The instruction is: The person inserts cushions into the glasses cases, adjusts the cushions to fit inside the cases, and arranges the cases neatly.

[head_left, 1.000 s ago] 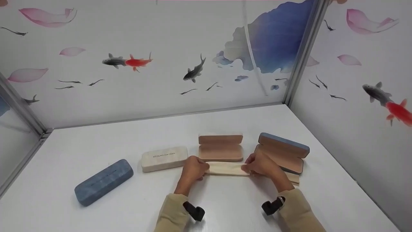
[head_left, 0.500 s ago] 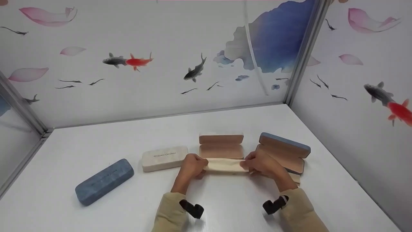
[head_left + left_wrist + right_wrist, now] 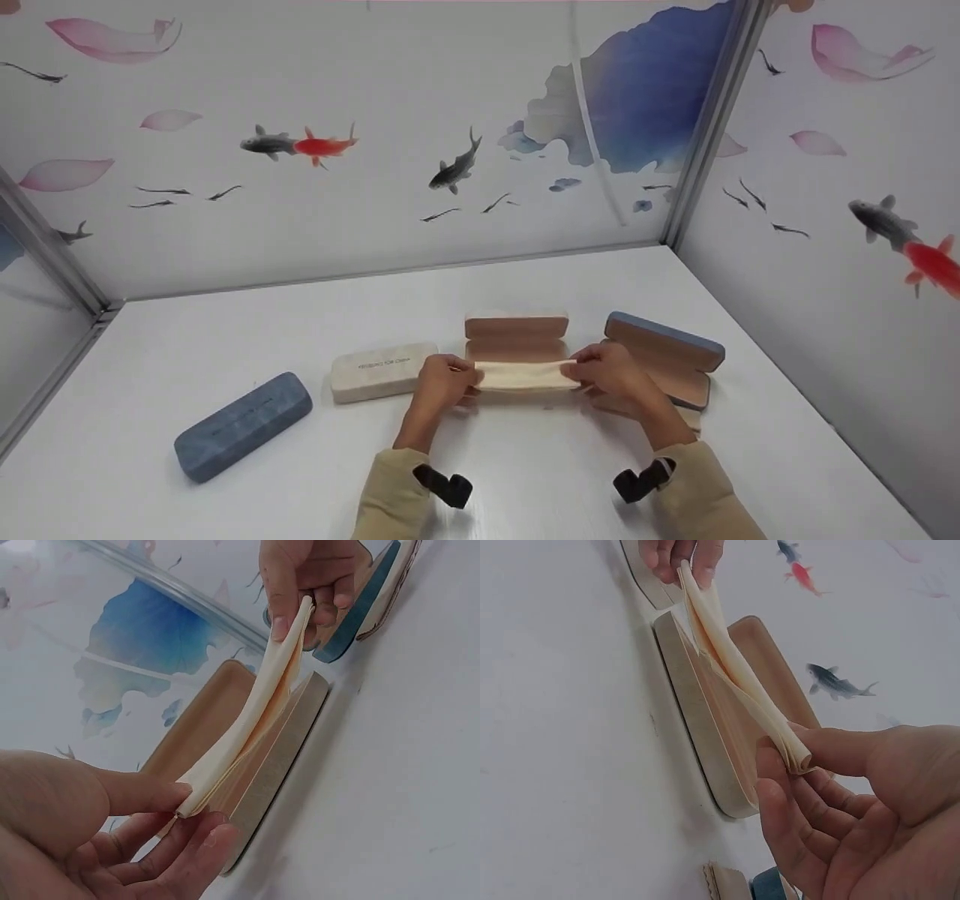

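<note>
A folded cream cloth (image 3: 523, 376) is stretched level between both hands, lifted off the table. My left hand (image 3: 441, 384) pinches its left end between thumb and fingers. The right hand (image 3: 609, 373) pinches the opposite end the same way. Loose folds of the cloth (image 3: 251, 720) hang open along one side in the left wrist view. Just behind and below the cloth stands an open cream glasses case (image 3: 516, 328) with a tan lining; the cloth hides its front part. In the right wrist view, the cloth passes above the case's near wall (image 3: 697, 716).
An open blue glasses case (image 3: 667, 341) stands to the right, with another folded cloth (image 3: 688, 417) before it, partly behind the right arm. A closed cream case (image 3: 382, 371) and a closed blue case (image 3: 244, 426) lie to the left on the white table (image 3: 315, 480).
Both hands have raised the cloth from in front of the open cream case and carried it slightly away from the body, so it now covers the case's front wall.
</note>
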`<state>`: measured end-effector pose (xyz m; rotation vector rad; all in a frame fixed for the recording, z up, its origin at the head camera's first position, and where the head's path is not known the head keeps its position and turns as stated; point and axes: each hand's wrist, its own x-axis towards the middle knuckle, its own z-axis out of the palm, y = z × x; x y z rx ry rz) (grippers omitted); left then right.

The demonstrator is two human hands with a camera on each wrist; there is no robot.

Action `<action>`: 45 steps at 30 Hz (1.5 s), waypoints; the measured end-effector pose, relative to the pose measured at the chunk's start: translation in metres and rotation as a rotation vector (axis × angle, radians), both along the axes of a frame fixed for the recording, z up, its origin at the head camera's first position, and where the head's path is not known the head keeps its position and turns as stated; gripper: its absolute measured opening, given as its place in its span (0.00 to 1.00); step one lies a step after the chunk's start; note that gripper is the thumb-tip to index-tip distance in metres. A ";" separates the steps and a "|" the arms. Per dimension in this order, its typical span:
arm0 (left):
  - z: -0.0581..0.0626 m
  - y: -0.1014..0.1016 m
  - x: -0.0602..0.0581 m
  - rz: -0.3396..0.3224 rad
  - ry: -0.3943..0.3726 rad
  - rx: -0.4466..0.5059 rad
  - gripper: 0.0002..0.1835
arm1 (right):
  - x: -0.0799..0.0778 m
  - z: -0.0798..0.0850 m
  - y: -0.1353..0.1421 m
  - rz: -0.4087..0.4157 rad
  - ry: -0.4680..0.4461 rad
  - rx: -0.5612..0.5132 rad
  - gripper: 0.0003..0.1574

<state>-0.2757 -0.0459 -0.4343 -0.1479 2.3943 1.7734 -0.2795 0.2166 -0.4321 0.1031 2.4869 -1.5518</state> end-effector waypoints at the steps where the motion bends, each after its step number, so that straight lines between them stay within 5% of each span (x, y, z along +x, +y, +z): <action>1: 0.000 0.000 0.000 0.002 0.002 0.003 0.10 | 0.000 0.000 0.000 -0.001 0.006 -0.004 0.17; 12: -0.002 0.002 -0.002 0.050 0.044 0.079 0.12 | 0.001 0.000 0.000 0.020 0.074 -0.008 0.19; 27: -0.006 0.007 -0.008 0.133 0.159 0.053 0.10 | -0.005 -0.005 -0.011 -0.150 0.055 -0.058 0.20; 45: -0.007 0.008 -0.007 0.176 0.161 0.079 0.10 | -0.007 -0.005 -0.017 -0.176 0.101 -0.112 0.17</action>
